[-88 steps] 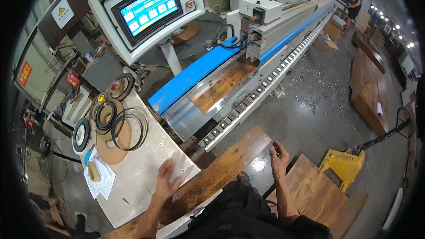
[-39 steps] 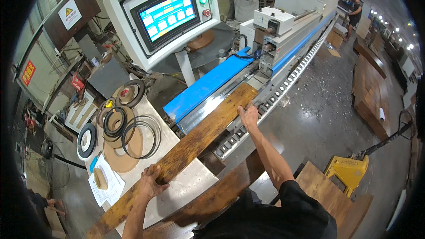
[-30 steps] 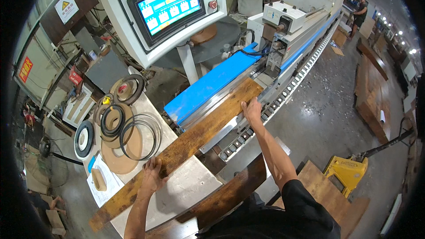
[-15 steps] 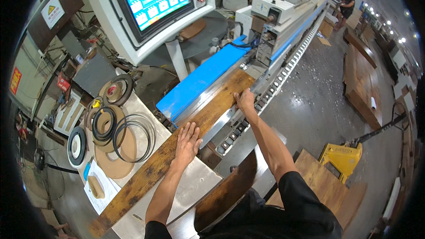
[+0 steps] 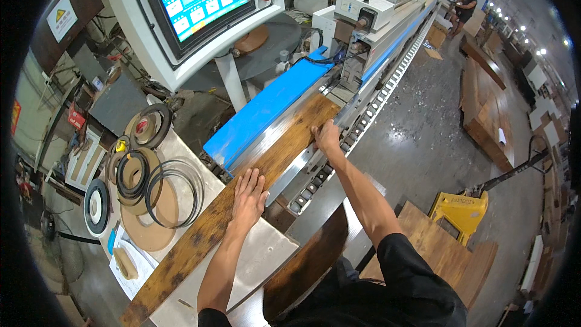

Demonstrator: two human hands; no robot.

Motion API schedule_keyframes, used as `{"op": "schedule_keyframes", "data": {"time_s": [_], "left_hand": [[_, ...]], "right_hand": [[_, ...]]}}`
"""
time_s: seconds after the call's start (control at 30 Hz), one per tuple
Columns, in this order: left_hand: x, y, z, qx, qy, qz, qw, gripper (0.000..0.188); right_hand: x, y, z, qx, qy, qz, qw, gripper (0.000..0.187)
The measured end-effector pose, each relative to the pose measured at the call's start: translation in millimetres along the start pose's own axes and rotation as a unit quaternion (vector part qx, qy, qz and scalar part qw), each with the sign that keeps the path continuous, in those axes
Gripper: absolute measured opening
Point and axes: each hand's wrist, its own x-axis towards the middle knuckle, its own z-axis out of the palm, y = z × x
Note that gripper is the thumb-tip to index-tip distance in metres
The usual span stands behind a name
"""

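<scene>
A long brown wooden board with dark stains runs slantwise from the lower left toward the machine head. It lies along the bed of a long edge-banding machine, beside a blue guard plate. Flat on the board's middle rests my left hand, fingers stretched out. My right hand is closed on the board's near edge, close to its far end; its fingertips are partly hidden. Below that hand runs a track of dark pads.
A lit control screen stands over the far side. Rolls of edge tape and papers lie on the metal table at left. On the right are a yellow pallet jack, stacked boards and a distant person.
The whole view has shifted slightly. Both hands and the board keep about the same place against the machine.
</scene>
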Motion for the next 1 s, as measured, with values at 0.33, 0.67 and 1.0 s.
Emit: {"op": "schedule_keyframes", "data": {"time_s": [0.33, 0.67, 1.0], "left_hand": [[20.6, -0.5, 15.3, -0.007, 0.003, 0.008, 1.000, 0.049], [118.3, 30.0, 68.2, -0.010, -0.011, 0.006, 1.000, 0.050], [208.1, 56.5, 118.4, 0.007, -0.032, 0.021, 0.999, 0.049]], "right_hand": [[7.8, 1.2, -14.1, -0.047, 0.030, -0.085, 0.995, 0.040], [94.7, 19.0, -73.1, -0.054, 0.030, -0.034, 0.998, 0.039], [-10.1, 5.0, -104.9, 0.161, -0.108, 0.025, 0.981, 0.045]]}}
